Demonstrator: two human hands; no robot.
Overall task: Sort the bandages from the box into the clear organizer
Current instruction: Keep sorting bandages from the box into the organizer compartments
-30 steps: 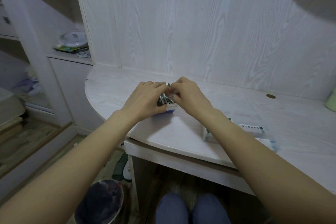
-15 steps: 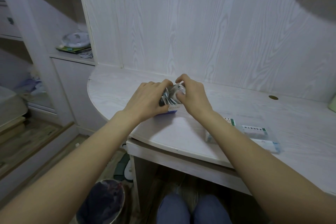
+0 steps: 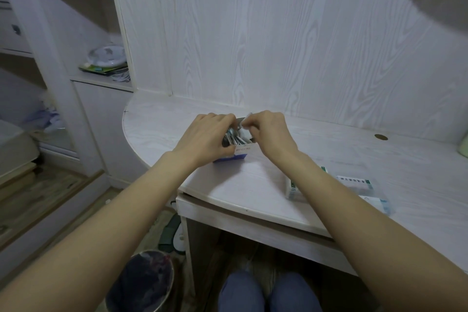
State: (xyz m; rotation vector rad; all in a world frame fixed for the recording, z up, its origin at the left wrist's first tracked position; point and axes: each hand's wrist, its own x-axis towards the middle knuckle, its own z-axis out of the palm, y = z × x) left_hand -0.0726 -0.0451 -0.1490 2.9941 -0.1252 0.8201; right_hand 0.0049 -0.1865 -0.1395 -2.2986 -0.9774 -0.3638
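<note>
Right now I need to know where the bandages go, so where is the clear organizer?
In the head view the clear organizer lies on the desk, right of the box, partly hidden under the right forearm.

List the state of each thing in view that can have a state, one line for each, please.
box: open, on the desk, bandages inside
left hand: grips the box
right hand: pinches a bandage at the box's top
clear organizer: on the desk, partly filled, partly hidden by the right forearm
bin: on the floor, open
</note>
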